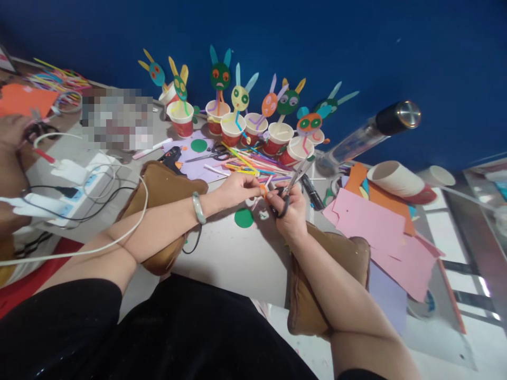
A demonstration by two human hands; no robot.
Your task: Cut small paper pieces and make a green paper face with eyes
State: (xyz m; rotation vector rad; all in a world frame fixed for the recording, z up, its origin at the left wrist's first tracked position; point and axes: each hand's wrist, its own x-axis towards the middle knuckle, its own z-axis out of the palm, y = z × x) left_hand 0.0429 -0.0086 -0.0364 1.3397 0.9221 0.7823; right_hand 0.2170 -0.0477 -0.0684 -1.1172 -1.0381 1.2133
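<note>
My left hand (240, 189) pinches a small orange paper piece (263, 190) in front of me. Close beside it, my right hand (291, 208) has its fingers in the dark handles of a pair of scissors (285, 200), the blades pointing up and away. The right fingertips also come near the orange piece; whether they touch it I cannot tell. Below the hands lie a green paper disc (244, 217) and small white paper bits (263, 214). Straws (253, 161) in many colours are heaped just beyond the hands.
Several paper cups (233, 126) with paper rabbit-like figures stand along the blue wall. A clear bottle (356, 140) leans at right, near pink paper sheets (368, 221). Brown cushions (158, 227) lie under my forearms. At left are a power strip (85, 184), a white cable and another person's hand (13, 132).
</note>
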